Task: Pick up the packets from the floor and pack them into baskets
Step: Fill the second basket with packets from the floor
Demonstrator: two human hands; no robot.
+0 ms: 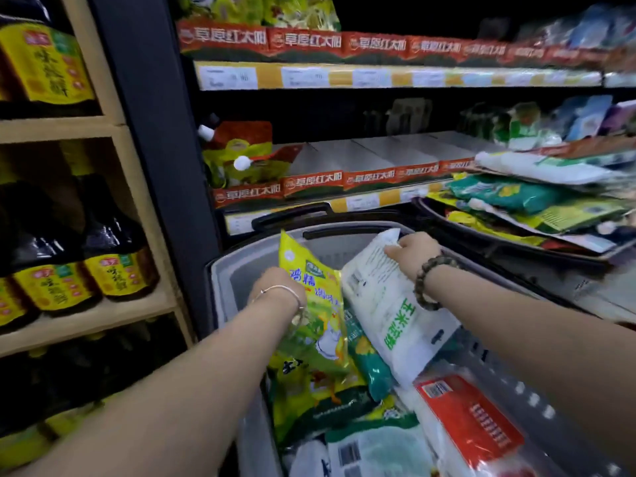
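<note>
the right hand (413,254) pinches the top edge of the white packet (382,304), fingers curled over it. the left hand (273,282) lies against the yellow packet (309,304); its fingers are hidden, so the grip cannot be told. both packets stand tilted inside the grey basket (220,280), on other packets (471,425). a second basket (509,244), heaped full, sits to the right.

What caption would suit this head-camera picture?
Left hand holds a yellow packet, right hand a white packet, in a grey basket.
</note>
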